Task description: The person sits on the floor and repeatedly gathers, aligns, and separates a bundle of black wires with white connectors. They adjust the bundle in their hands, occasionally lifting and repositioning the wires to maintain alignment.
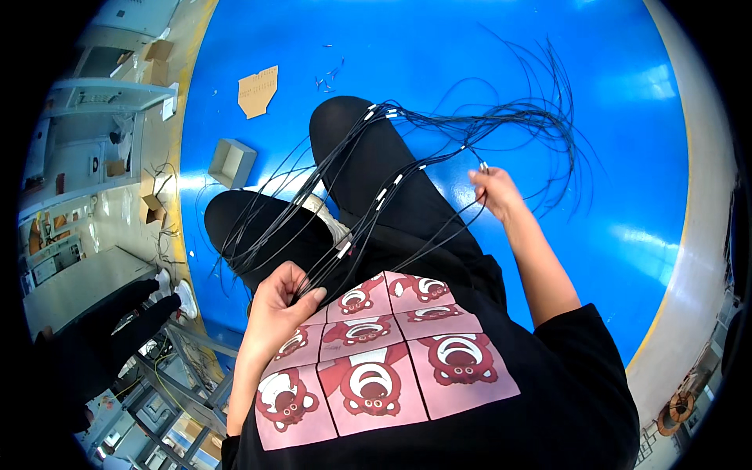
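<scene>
A bundle of thin black cables point(513, 119) lies across my bent knees, its loose ends fanning out over the blue floor to the right. Small white sleeves point(381, 194) sit along several of the cables. Low over my lap, my left hand point(283, 304) is closed around part of the bundle, its fingertips partly hidden. Out to the right, my right hand point(497, 193) pinches one black cable close to a white sleeve point(483, 168). That cable sags from the pinch back toward my lap.
On the blue floor point(439, 39) lie a flat cardboard piece point(258, 92), a small open box point(232, 163) and wire scraps point(327, 81). Another person's legs point(145, 309) are at the left, near grey metal frames point(184, 345). A cable spool point(678, 409) stands at the lower right.
</scene>
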Available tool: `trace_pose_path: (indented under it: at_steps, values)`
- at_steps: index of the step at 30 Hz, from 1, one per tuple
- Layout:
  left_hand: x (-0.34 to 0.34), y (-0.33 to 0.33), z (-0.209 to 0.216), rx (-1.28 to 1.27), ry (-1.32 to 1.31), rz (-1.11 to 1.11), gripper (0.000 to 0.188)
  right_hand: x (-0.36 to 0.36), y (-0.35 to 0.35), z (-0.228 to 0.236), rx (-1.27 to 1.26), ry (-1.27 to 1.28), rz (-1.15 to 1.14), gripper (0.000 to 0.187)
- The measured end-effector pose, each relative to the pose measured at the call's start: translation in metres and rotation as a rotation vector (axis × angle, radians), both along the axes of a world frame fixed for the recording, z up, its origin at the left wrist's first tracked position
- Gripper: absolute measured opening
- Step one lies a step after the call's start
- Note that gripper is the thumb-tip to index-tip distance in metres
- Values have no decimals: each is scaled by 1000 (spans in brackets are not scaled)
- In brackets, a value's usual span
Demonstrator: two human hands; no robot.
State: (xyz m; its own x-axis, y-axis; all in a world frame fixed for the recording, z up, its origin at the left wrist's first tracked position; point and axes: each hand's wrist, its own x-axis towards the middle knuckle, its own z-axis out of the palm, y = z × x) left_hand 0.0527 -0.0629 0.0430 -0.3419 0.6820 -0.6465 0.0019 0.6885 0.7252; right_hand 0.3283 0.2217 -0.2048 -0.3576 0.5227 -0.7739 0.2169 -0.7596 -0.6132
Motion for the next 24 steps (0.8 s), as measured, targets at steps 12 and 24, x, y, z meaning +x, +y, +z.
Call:
trace_pose_path:
  at_steps: [12, 24]
  values:
    - [5, 7, 0, 65, 66, 28, 23, -69, -69, 138, 1017, 193, 712, 12]
    - [7, 11, -2, 106, 271, -56, 25, -79, -104, 171, -105, 554, 368, 19]
